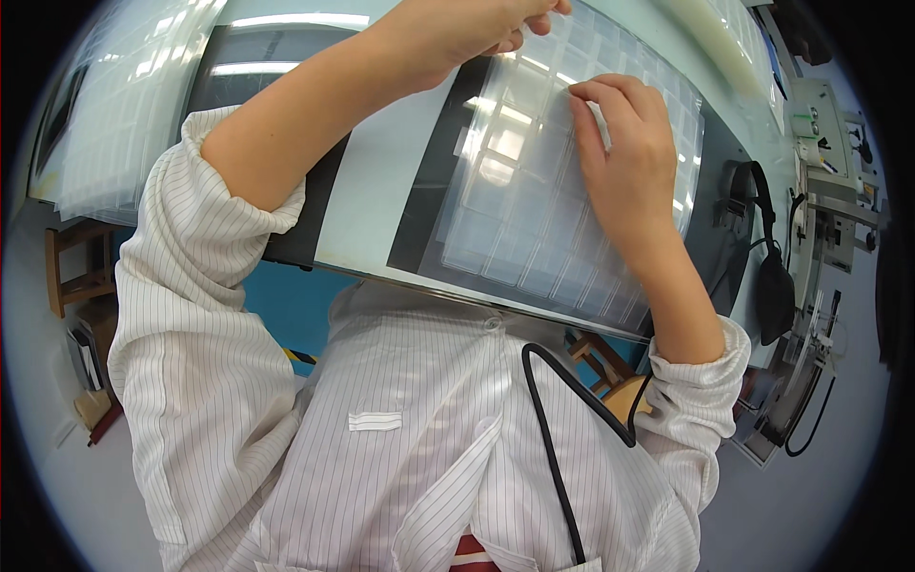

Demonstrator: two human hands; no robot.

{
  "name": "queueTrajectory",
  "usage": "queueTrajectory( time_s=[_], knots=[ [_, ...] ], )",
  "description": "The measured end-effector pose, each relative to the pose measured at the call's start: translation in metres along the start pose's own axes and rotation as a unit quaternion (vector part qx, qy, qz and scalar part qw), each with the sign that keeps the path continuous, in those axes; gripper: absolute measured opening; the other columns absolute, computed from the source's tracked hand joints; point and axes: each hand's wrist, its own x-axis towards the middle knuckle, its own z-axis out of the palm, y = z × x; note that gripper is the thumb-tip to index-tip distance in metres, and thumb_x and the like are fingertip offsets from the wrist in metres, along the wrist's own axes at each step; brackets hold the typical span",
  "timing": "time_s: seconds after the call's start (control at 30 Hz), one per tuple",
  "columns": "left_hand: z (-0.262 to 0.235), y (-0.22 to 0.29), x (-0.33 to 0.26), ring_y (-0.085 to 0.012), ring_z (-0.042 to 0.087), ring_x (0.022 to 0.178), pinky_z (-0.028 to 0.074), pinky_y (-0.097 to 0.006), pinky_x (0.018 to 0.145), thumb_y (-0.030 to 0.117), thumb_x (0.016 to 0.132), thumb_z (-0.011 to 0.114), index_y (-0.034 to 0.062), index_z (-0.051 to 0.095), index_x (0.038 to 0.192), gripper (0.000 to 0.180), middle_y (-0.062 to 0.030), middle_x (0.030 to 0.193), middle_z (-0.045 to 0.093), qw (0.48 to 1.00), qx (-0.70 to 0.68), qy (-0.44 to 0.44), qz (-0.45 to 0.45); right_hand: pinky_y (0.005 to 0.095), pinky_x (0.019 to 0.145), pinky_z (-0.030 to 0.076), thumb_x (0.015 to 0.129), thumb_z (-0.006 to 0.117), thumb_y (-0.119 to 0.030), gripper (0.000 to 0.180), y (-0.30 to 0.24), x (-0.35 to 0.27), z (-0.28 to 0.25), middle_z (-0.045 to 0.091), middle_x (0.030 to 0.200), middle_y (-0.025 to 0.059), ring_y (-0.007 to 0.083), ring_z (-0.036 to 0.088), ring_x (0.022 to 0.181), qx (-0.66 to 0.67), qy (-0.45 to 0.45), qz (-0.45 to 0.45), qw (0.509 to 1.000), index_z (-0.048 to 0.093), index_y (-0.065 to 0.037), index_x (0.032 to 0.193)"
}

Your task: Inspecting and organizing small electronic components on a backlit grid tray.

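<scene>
A clear plastic tray (505, 214) with rows of rectangular compartments lies on the dark tabletop before me, apparently stacked on similar trays. Over its middle, my right hand (624, 143) has thumb and forefinger drawn together in a pinch; anything between them is too small to see. My left hand (500, 27) reaches across from the left to the tray's far side. Its fingers are curled, and the picture's upper edge cuts off part of the hand, so what it holds is hidden.
More clear compartment trays (133, 114) are stacked at the table's left. A black strap with a pouch (774, 296) hangs at the right edge. A black cord (548, 429) runs down my striped coat. Wooden stools (81, 267) stand below; machinery (829, 200) stands farther right.
</scene>
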Motion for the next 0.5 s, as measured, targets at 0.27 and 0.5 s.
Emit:
queueTrajectory(
  time_s=[0.27,0.5],
  knots=[
    [-0.0055,-0.007,0.0034,-0.0067,0.048,0.06,0.036,-0.021,0.054,0.026,0.102,0.062,0.0043,0.063,0.093,0.024,-0.0011,0.081,0.057,1.0,-0.015,-0.017,-0.019,0.0379,0.083,0.05,0.087,0.072,-0.003,0.011,-0.0021,0.0022,-0.0006,0.068,0.102,0.0097,0.0293,0.062,0.096,-0.028,0.004,-0.007,1.0,0.069,-0.002,0.098],
    [-0.0014,-0.0019,0.0019,-0.0059,0.044,0.059,0.034,-0.022,0.053,0.028,0.098,0.07,0.007,0.061,0.09,0.025,0.0024,0.07,0.051,0.999,0.02,0.002,-0.048,0.0386,0.085,0.05,0.088,0.072,-0.003,0.01,-0.0026,0.0007,-0.0013,0.068,0.102,0.0099,0.0295,0.061,0.098,-0.016,-0.016,-0.013,1.0,0.069,-0.002,0.098]
  ],
)
